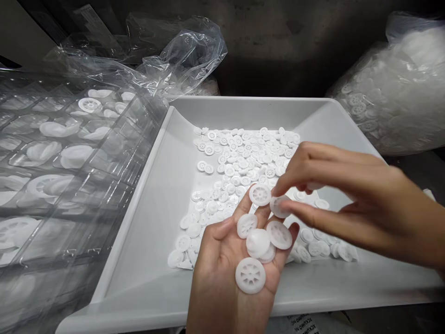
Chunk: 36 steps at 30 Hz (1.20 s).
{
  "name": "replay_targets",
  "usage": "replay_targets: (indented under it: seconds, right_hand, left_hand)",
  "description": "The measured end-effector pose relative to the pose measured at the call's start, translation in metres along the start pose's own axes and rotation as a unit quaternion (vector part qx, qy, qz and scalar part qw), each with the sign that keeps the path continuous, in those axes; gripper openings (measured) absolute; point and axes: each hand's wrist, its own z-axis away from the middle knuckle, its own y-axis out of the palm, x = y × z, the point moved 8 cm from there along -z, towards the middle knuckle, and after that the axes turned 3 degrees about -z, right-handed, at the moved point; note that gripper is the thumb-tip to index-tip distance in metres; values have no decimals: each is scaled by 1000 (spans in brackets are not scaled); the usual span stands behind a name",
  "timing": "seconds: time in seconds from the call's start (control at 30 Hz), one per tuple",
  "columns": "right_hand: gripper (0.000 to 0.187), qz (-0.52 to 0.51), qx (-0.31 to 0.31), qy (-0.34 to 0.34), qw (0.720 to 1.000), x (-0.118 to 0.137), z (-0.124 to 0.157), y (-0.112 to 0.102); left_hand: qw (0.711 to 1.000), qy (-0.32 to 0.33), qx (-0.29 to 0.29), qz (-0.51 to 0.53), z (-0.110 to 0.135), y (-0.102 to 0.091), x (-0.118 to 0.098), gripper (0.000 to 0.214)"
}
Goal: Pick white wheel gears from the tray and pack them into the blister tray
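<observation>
Wheel is sitting pinched between thumb and index finger of right hand, beside left fingertips. Left hand is facing palm up, fingers loosely spread, cradling more white wheels. Right hand is arching over, back upward. Both are hovering above white tray holding loose wheels; gap is showing between left hand and tray's left rim, clear compartment trays standing beyond.

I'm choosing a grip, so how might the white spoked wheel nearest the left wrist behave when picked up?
The wheel is probably light, with openings between its spokes. It looks stiff, its outline evenly round on the left hand. Its circular rim could roll if stood upright.
</observation>
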Motion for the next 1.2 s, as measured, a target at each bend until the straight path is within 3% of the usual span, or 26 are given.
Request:
replay_targets:
  seconds: [0.1, 0.2, 0.4, 0.67, 0.8, 0.87, 1.0, 1.2]
  right_hand:
    - [14, 3, 23, -40, 999, 11, 0, 16]
    - [18, 6, 19, -29, 999, 11, -2, 25]
    - [8, -47, -18, 70, 996, -8, -2, 18]
    - [12, -40, -14, 45, 998, -9, -3, 22]
    - [11, -25, -42, 31, 998, -5, -1, 8]
    - [9, -14, -19, 12, 1000, 0, 3, 3]
    - [19, 29, 98, -36, 994, 9, 14, 14]
    - [11, 148, 103, -99, 979, 18, 19, 27]
  left_hand:
    - [1000, -12, 21, -15, -2, 5, 4, 42]
    - [998, -29, 50, -15, -2, 13, 8, 44]
    - [999, -20, 24, -29, -1, 15, 8, 50]
    - [999, -1, 34, -32, -1, 13, 7, 46]
    - [999, 4, 29, -35, 0, 12, 5, 42]
    - [998, 1, 35, -46, 0, 12, 4, 41]
    - [998, -11, 38, -52, 0, 12, 5, 40]
    - [998, 4, 40, -46, 1, 12, 3, 42]
